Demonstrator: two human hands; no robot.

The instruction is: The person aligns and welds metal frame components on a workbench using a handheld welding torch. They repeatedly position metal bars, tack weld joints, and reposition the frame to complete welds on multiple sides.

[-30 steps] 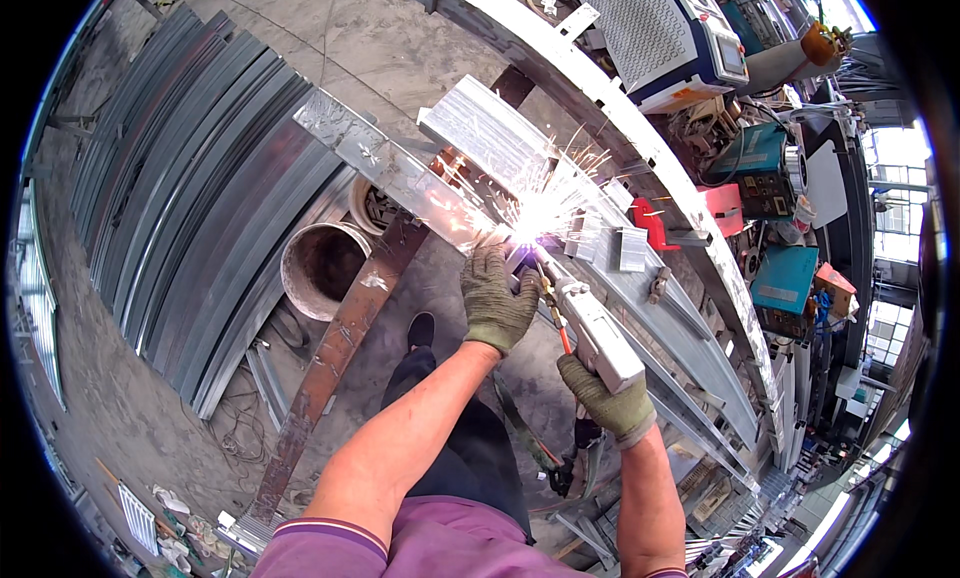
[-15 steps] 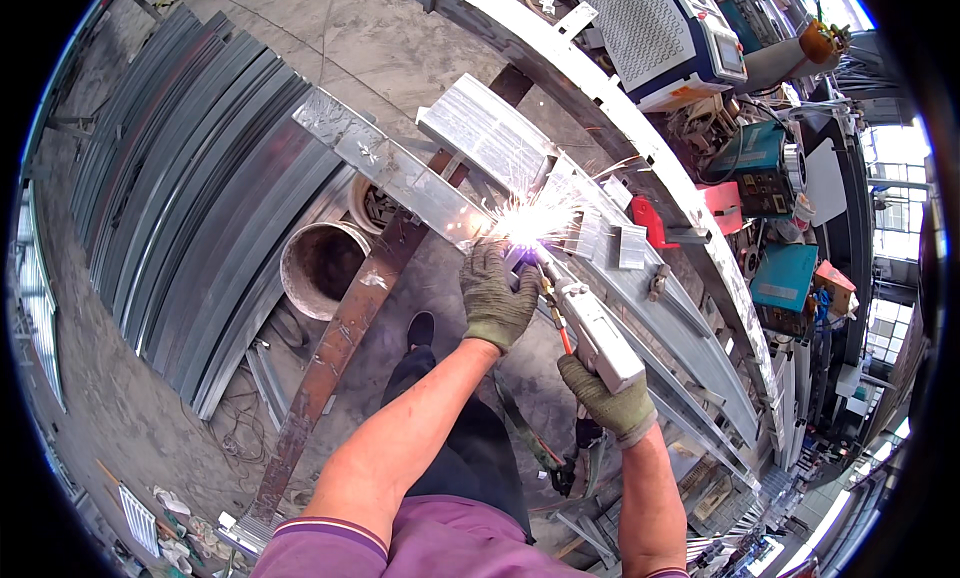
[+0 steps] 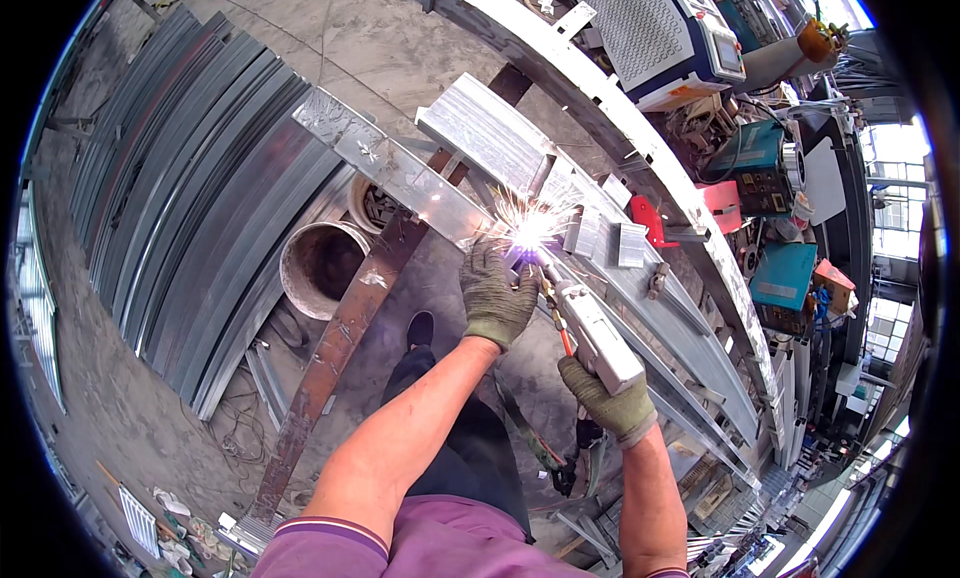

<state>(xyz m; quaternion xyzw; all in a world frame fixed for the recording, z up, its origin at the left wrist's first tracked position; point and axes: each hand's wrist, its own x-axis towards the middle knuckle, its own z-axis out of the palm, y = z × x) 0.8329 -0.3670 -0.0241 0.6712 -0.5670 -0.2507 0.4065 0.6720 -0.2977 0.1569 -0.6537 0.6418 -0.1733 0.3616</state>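
My right hand (image 3: 607, 398), in a green-grey knit glove, grips a welding gun (image 3: 597, 333) with a white body and a metal nozzle. At the nozzle's tip a bright weld glow (image 3: 530, 235) throws sparks and washes out the joint. My gloved left hand (image 3: 495, 296) is closed at the near end of a galvanized steel channel (image 3: 400, 178), just left of the glow. Between its thumb and fingers shows a small metal piece (image 3: 517, 268), mostly hidden by glove and glare. The channel lies across a rusty steel beam (image 3: 350, 343).
Long grey profiles (image 3: 200, 218) are stacked at left, beside a dirty bucket (image 3: 318, 268). Another bright channel (image 3: 485, 128) and cut pieces lie beyond the glow. A long curved-looking rail (image 3: 690, 188) runs along the right, with a red clamp-like tool (image 3: 650, 221) and machines behind it.
The glow and spray of sparks have shrunk a little, showing more metal around the joint. Both hands and the welding gun stay nearly in place.
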